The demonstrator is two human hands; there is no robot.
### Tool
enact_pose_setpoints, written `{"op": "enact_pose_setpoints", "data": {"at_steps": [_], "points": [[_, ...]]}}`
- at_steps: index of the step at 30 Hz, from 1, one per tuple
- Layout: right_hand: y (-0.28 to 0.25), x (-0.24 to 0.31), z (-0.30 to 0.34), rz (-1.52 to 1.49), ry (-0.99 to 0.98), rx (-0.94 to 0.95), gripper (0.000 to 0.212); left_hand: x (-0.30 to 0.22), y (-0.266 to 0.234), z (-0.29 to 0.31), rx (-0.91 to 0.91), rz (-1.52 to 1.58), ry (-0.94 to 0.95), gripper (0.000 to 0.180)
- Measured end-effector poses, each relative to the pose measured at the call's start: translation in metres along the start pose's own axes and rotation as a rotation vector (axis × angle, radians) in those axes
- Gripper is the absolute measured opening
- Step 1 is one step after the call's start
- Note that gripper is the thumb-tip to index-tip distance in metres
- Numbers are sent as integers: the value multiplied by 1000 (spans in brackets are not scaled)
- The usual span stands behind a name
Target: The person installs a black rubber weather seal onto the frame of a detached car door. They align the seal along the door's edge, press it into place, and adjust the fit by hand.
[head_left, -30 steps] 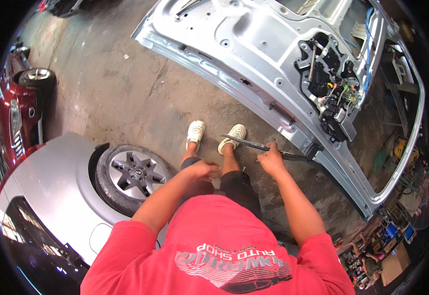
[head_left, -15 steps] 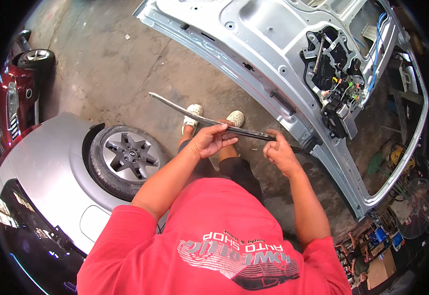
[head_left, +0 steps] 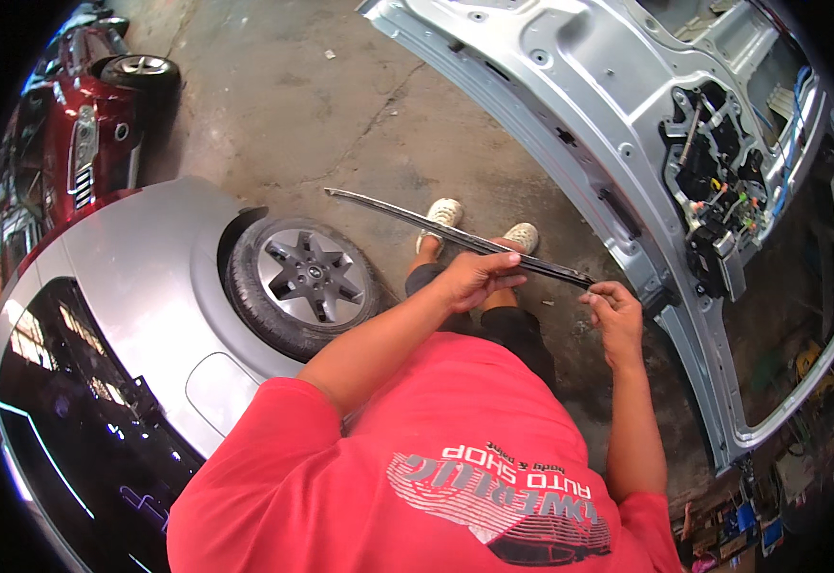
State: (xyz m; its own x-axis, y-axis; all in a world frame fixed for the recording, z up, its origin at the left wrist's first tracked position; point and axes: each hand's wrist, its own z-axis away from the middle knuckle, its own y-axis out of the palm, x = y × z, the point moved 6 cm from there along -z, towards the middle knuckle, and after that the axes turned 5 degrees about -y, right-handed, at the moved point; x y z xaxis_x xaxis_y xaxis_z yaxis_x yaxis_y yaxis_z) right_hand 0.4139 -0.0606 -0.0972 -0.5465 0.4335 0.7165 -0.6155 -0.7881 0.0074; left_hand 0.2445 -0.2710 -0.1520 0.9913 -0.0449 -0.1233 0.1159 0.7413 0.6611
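A long, thin trim strip (head_left: 393, 212), dark with a lighter edge, lies slantwise in front of me at about waist height. Its far end points up to the left, over the floor. My left hand (head_left: 477, 279) is closed around it past its middle, thumb on top and fingers beneath. At the strip's right end, the thumb and forefinger of my right hand (head_left: 619, 320) pinch the tip, with the other fingers curled. Right of my hands stands a bare silver car door panel (head_left: 570, 72), with a black mechanism (head_left: 717, 181) and coloured connectors fitted in it.
A silver car (head_left: 135, 248) stands close at my left, its wheel (head_left: 307, 277) beside my left arm. Beyond it is a dark red car (head_left: 78, 134). The concrete floor (head_left: 274, 105) stretches ahead. Clutter with blue items (head_left: 746, 520) lies at the lower right.
My right hand's fingers have shifted from lying along the strip to pinching its end. The view has turned, so the cars and door panel sit further right in the picture.
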Motion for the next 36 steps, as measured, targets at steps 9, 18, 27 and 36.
{"op": "enact_pose_setpoints", "data": {"at_steps": [9,18,27,36], "points": [[0,-4,5,35,-15,-32,10,-3,20,7,-58,-69,72,30],[9,2,16,106,-47,-34,7,-6,23,11,-63,-122,129,26],[5,6,19,215,-104,-125,13,2,16,7,-77,-98,125,32],[-12,10,12,310,-191,-277,15,-1,22,9,-34,-130,106,31]]}}
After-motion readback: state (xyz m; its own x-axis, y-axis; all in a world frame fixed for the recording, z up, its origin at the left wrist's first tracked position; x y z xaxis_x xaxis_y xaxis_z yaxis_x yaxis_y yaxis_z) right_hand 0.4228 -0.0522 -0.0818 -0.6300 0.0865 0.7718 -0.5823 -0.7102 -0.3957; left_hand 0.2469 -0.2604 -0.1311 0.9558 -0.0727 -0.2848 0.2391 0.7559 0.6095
